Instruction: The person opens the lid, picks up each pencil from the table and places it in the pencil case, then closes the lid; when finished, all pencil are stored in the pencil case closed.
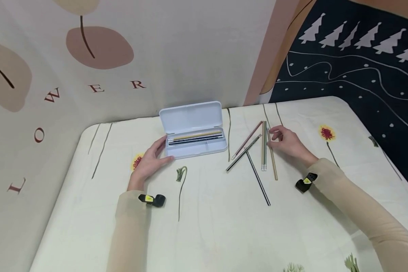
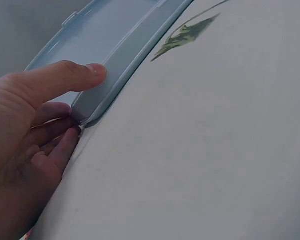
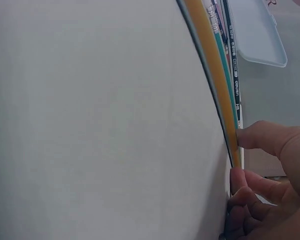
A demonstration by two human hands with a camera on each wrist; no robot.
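Observation:
A light-blue pencil case (image 1: pixel 187 152) lies with its lid raised. Several pencils (image 1: pixel 195 138), dark ones and a yellow one, rest in its tray. My left hand (image 1: pixel 151 160) holds the case at its left end. In the left wrist view the thumb (image 2: pixel 92 75) presses on the case's front part, while the other fingers bend around the corner. At the right, my right hand (image 1: pixel 289 143) pinches a yellow pencil (image 1: pixel 274 166) near its far end. The right wrist view shows the thumb against that yellow pencil (image 3: pixel 212 45), its shaft running up and away from the fingertips.
Left of my right hand lie a green-and-gold pair of pencils (image 1: pixel 264 151), a reddish pencil (image 1: pixel 247 139) and two black pencils, one crossing (image 1: pixel 238 160) near the end of the other (image 1: pixel 260 183). A flower-print cloth (image 1: pixel 210 226) covers the table; a pale wall hanging (image 1: pixel 190 56) rises behind.

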